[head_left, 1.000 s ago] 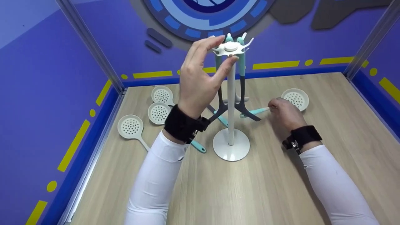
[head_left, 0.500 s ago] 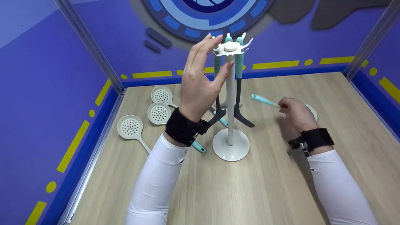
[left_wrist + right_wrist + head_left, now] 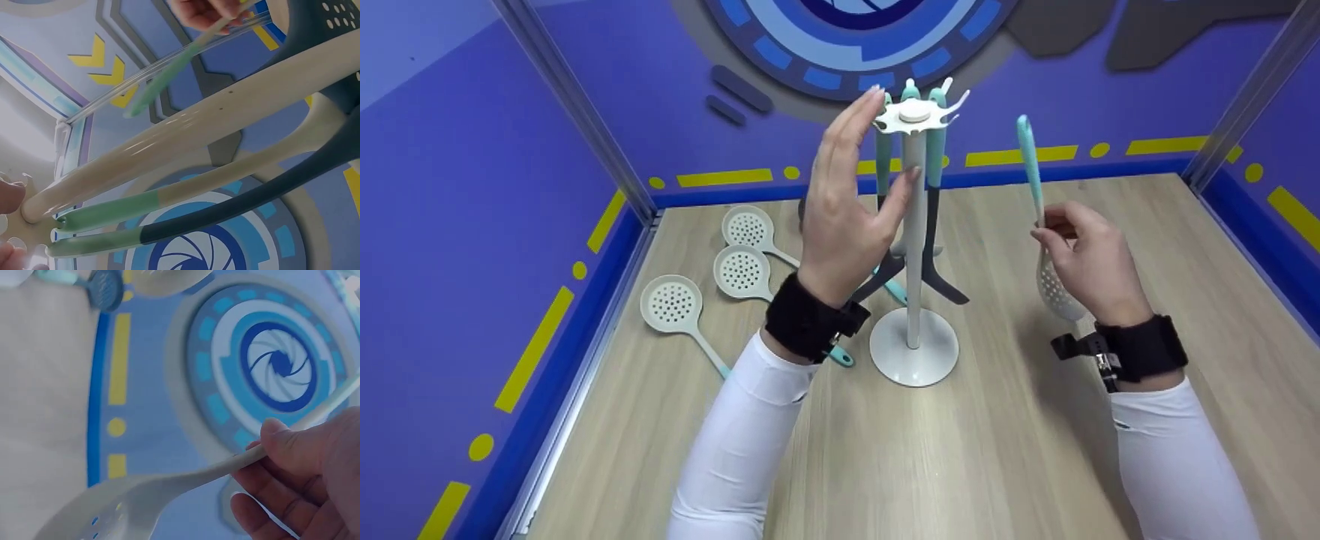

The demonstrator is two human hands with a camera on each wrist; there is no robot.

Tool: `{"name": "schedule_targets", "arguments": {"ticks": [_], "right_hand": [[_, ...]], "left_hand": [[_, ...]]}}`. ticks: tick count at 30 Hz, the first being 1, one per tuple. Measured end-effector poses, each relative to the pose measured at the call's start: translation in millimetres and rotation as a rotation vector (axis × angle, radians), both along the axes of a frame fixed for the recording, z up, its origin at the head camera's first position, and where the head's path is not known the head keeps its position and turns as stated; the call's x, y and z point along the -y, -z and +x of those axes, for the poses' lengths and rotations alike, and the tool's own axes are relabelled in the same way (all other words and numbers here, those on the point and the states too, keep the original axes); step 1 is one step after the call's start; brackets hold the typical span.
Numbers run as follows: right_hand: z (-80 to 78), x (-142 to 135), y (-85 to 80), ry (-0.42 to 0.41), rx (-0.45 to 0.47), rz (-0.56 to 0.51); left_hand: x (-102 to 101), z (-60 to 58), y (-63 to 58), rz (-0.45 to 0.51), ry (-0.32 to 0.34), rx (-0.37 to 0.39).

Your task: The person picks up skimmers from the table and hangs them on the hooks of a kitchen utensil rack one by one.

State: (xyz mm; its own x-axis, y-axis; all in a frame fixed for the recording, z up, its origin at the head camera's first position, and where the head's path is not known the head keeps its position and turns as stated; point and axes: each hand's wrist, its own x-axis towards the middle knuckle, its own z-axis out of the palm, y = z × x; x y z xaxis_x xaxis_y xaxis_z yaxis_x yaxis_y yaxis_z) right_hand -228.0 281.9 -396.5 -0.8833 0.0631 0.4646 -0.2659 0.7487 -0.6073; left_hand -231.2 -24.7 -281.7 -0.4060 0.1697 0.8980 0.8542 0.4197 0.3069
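My right hand (image 3: 1099,262) pinches a skimmer (image 3: 1030,161) by its pale neck between thumb and fingers. The teal handle end points up, and the perforated bowl hangs below the hand over the table. In the right wrist view the same skimmer (image 3: 208,472) runs slantwise past the thumb. My left hand (image 3: 847,214) is raised at the white utensil stand (image 3: 913,292). Its straight fingers reach the hooked top and its thumb lies by the pole. Utensils with teal handles (image 3: 936,154) and dark or cream lower parts hang from the hooks, partly behind the pole and hand.
Three cream skimmers lie at the left: one nearer (image 3: 671,304), one in the middle (image 3: 741,271) and one farther back (image 3: 748,226). A teal handle end (image 3: 842,356) shows beside the stand's round base (image 3: 885,360). Blue printed walls (image 3: 607,112) enclose the wooden table.
My right hand has lifted the skimmer off the table at the right and swung its handle upright. My left fingers have loosened at the stand's top, and the thumb has slid lower beside the pole.
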Motion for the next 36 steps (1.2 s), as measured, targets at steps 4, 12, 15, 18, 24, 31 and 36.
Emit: {"name": "schedule_targets", "arguments": {"ticks": [4,12,15,18,24,31,36], "right_hand": [[11.5,13.5,-16.3,-0.009,-0.103,-0.059],[31.6,36.7,-42.6,-0.068,-0.273,-0.162],[41.5,47.2,-52.9,-0.074,-0.307,-0.173],[50.9,56.1,-61.0,-0.094,-0.337,-0.185],[56.2,65.5,-64.8,-0.153,-0.386,-0.200],[52.9,70.8,-53.1,-0.220,-0.402,-0.185],[56.7,78.9,-51.1,-0.263,-0.404,-0.175]], "left_hand": [[0.2,0.6,4.2,-0.002,0.010,-0.026],[1.0,6.5,12.8,0.010,0.023,-0.030],[1.6,9.7,18.1,0.008,0.006,-0.011],[2.6,12.0,24.7,0.011,-0.003,0.011],[6.5,16.4,39.0,0.030,0.011,0.050],[15.9,25.1,56.5,0.051,0.007,0.128],[23.3,33.5,67.3,0.103,0.023,0.178]]}}
